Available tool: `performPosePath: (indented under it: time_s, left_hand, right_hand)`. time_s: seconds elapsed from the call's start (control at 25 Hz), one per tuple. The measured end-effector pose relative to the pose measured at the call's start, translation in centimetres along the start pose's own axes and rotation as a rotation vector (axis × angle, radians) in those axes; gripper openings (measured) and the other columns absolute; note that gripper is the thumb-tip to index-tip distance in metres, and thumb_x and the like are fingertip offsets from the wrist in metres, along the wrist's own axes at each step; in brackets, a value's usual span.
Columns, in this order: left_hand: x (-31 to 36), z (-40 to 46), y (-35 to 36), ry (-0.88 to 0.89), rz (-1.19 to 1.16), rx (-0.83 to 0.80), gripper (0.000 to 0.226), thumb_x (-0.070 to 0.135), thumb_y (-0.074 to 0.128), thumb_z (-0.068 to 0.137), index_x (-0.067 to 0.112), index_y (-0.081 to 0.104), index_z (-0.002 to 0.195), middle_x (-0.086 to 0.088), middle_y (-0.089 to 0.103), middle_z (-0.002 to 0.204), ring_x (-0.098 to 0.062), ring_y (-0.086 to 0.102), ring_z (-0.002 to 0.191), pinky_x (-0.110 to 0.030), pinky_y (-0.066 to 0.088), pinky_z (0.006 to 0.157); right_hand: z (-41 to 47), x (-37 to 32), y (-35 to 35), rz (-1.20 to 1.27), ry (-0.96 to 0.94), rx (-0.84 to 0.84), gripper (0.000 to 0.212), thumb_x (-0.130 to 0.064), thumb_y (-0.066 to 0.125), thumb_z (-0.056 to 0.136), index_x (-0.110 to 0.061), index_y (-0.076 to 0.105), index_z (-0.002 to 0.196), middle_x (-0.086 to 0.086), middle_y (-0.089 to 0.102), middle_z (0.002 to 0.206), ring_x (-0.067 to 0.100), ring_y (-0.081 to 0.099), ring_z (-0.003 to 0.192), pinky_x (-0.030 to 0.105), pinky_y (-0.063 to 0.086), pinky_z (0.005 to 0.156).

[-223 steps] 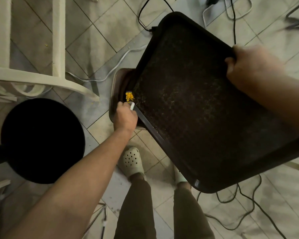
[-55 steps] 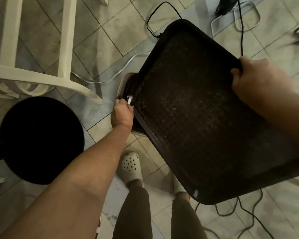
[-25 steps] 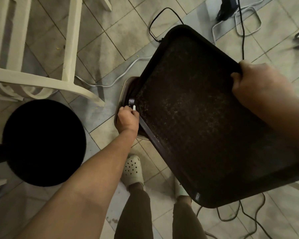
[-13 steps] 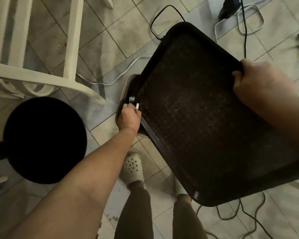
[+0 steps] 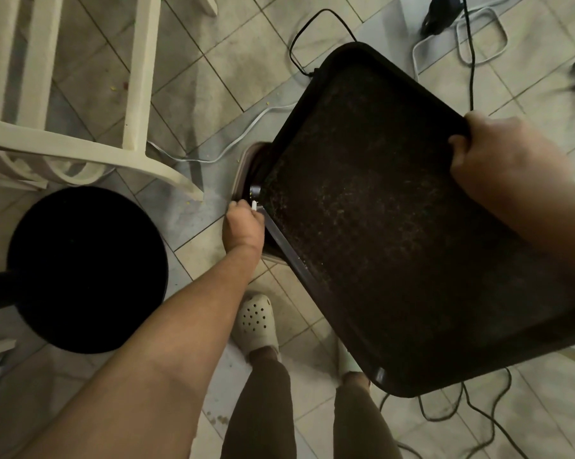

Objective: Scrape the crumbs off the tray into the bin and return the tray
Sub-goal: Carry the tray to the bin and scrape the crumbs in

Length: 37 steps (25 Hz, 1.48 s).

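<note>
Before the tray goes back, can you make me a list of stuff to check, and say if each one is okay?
1. Tray held firmly: ok. The right hand grips its far edge.
2. Low corner of the tray over the bin: ok. That corner dips into the bin's opening.
3. Scraper under control: ok. The left hand pinches a small white tool at the tray's low corner.
4. Big crumbs gone: ok. No pile shows on the tray.
5. Tray fully clean: not ok. Fine specks still cover its surface.
6. Clear path underfoot: not ok. Cables lie on the floor by the feet.
</note>
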<state>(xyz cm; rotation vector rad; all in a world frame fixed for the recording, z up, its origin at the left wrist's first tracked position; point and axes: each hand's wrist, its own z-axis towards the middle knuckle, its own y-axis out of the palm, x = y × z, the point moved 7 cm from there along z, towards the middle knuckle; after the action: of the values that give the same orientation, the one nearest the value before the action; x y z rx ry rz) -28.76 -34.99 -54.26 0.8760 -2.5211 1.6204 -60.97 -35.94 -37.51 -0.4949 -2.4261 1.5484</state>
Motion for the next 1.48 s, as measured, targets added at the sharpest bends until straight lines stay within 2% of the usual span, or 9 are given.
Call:
performPosePath:
  time_s: [0.2, 0.32, 0.4, 0.6, 0.76, 0.88, 0.96, 1.08, 1.48]
  left_hand:
    - [1.0, 0.0, 0.3, 0.084, 0.043, -0.029, 0.025, 0.015, 0.049, 0.091, -0.004, 0.062, 0.099, -0.020, 0.056, 0.107, -0.037, 0.058, 0.094, -0.039, 0.047, 0.079]
    - [0.4, 0.1, -0.2, -0.008, 0.046, 0.002, 0.025, 0.014, 0.047, 0.092, -0.004, 0.060, 0.103, -0.020, 0.056, 0.111, -0.037, 0.058, 0.097, -0.039, 0.047, 0.080]
    - [0.0, 0.2, -0.9, -0.061, 0.020, 0.037, 0.024, 0.013, 0.046, 0.093, -0.004, 0.060, 0.103, -0.020, 0.055, 0.113, -0.036, 0.058, 0.098, -0.039, 0.047, 0.079]
    - [1.0, 0.0, 0.1, 0.064, 0.027, -0.029, 0.023, 0.015, 0.051, 0.091, -0.003, 0.062, 0.099, -0.019, 0.056, 0.107, -0.036, 0.058, 0.093, -0.039, 0.048, 0.079]
    - [0.1, 0.2, -0.9, -0.065, 0.028, 0.037, 0.025, 0.014, 0.044, 0.094, -0.004, 0.058, 0.105, -0.021, 0.054, 0.115, -0.037, 0.057, 0.100, -0.039, 0.045, 0.080]
    - [0.7, -0.1, -0.6, 0.024, 0.003, 0.031, 0.024, 0.015, 0.046, 0.093, -0.004, 0.060, 0.099, -0.020, 0.055, 0.109, -0.036, 0.058, 0.093, -0.039, 0.047, 0.078]
    - [1.1, -0.2, -0.1, 0.074, 0.006, 0.011, 0.023, 0.015, 0.048, 0.092, -0.003, 0.061, 0.097, -0.019, 0.056, 0.105, -0.036, 0.059, 0.091, -0.040, 0.049, 0.078]
    - [0.6, 0.1, -0.4, -0.004, 0.023, 0.022, 0.024, 0.014, 0.045, 0.094, -0.004, 0.059, 0.103, -0.020, 0.054, 0.113, -0.037, 0.058, 0.097, -0.039, 0.046, 0.080]
    - [0.4, 0.3, -0.9, -0.014, 0.029, 0.037, 0.025, 0.013, 0.042, 0.095, -0.005, 0.056, 0.106, -0.020, 0.052, 0.117, -0.036, 0.056, 0.099, -0.039, 0.045, 0.080]
  right_hand:
    - [0.0, 0.1, 0.0, 0.012, -0.005, -0.002, 0.034, -0.030, 0.037, 0.099, -0.008, 0.047, 0.123, 0.007, 0.032, 0.072, 0.026, 0.036, 0.071, 0.024, 0.021, 0.047]
    - [0.1, 0.1, 0.0, 0.004, -0.005, -0.003, 0.033, -0.030, 0.037, 0.099, -0.007, 0.047, 0.121, 0.005, 0.028, 0.067, 0.027, 0.037, 0.071, 0.026, 0.024, 0.049]
    - [0.3, 0.0, 0.0, 0.012, -0.009, -0.006, 0.032, -0.029, 0.038, 0.099, -0.006, 0.048, 0.119, 0.007, 0.030, 0.069, 0.028, 0.037, 0.072, 0.030, 0.029, 0.055]
    - [0.3, 0.2, -0.1, 0.005, 0.001, -0.003, 0.032, -0.029, 0.038, 0.099, -0.006, 0.048, 0.119, 0.009, 0.033, 0.071, 0.031, 0.042, 0.073, 0.031, 0.029, 0.056]
    - [0.3, 0.1, -0.1, -0.005, 0.002, -0.015, 0.033, -0.030, 0.037, 0.099, -0.007, 0.047, 0.121, 0.011, 0.035, 0.078, 0.032, 0.043, 0.076, 0.032, 0.030, 0.057]
    - [0.3, 0.0, -0.2, -0.020, 0.008, -0.026, 0.033, -0.031, 0.037, 0.099, -0.008, 0.047, 0.121, 0.011, 0.035, 0.078, 0.040, 0.051, 0.085, 0.034, 0.032, 0.059]
    - [0.4, 0.1, -0.2, -0.017, 0.006, -0.022, 0.033, -0.030, 0.037, 0.099, -0.007, 0.047, 0.120, 0.009, 0.033, 0.073, 0.037, 0.048, 0.081, 0.033, 0.031, 0.058]
    - [0.5, 0.1, 0.0, -0.003, -0.005, -0.024, 0.033, -0.030, 0.037, 0.099, -0.007, 0.047, 0.121, 0.008, 0.033, 0.072, 0.029, 0.039, 0.072, 0.030, 0.028, 0.055]
    - [0.5, 0.0, 0.1, 0.002, -0.024, -0.016, 0.031, -0.030, 0.037, 0.099, -0.006, 0.048, 0.116, 0.012, 0.038, 0.077, 0.029, 0.040, 0.071, 0.033, 0.034, 0.059]
